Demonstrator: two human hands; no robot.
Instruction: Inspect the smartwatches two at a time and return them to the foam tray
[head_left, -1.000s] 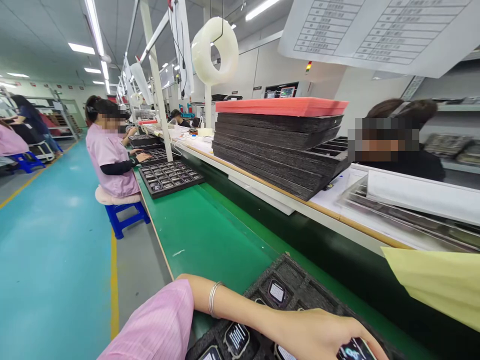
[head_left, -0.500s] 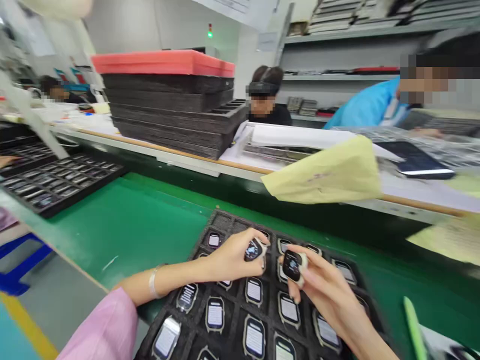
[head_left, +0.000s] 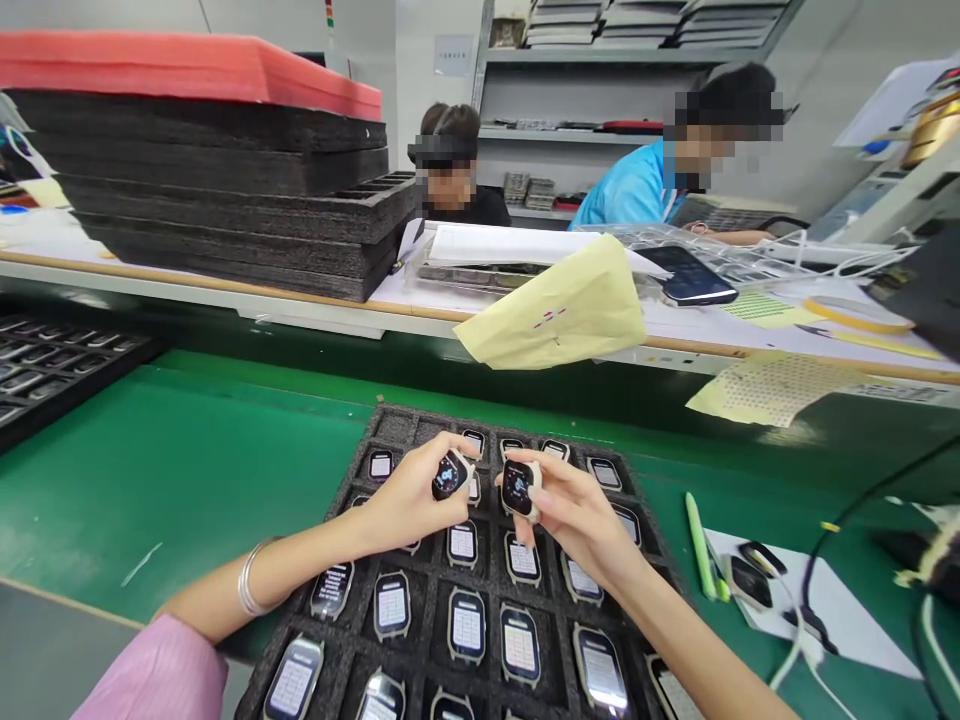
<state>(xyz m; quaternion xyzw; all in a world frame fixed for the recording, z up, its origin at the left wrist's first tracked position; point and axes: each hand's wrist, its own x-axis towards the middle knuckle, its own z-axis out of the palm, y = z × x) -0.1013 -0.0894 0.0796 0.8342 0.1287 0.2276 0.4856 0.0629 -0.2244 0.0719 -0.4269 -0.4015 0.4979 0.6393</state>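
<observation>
Black foam tray [head_left: 397, 425], lying on the green worktop [head_left: 225, 460], is being hovered over by both hands. One smartwatch [head_left: 450, 474] is being pinched between the fingers of the left hand [head_left: 405, 505], and a second smartwatch [head_left: 517, 487] between those of the right hand [head_left: 577, 520], both just above the tray's filled pockets.

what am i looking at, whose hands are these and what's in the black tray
No machine here: a camera worn on a person's head looks down at their own bare hands. The left hand pinches the left watch; the right hand pinches the right watch, both held above a black foam tray whose pockets hold more watches with lit screens. The tray sits on a green surface, with a green pen beside it. Across the bench are a person in black and a person in blue.
</observation>
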